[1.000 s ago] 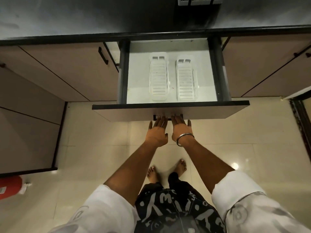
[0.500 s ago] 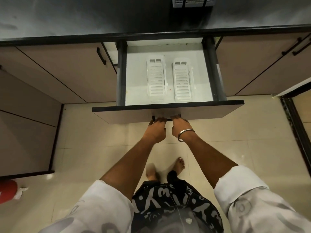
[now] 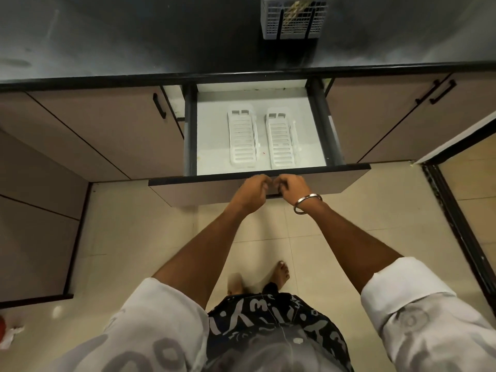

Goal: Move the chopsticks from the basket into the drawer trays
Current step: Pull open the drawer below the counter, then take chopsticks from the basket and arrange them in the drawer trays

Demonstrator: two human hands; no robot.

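Your left hand [image 3: 252, 190] and right hand [image 3: 292, 187] sit side by side at the middle of the frame, fingers curled at the drawer front [image 3: 335, 181]; whether they grip the handle there, you cannot tell. The drawer stands open, with two white slotted trays [image 3: 243, 138] lying side by side inside. The chopsticks [image 3: 294, 9] stand in the basket [image 3: 271, 22] on the dark counter [image 3: 134, 36], top centre.
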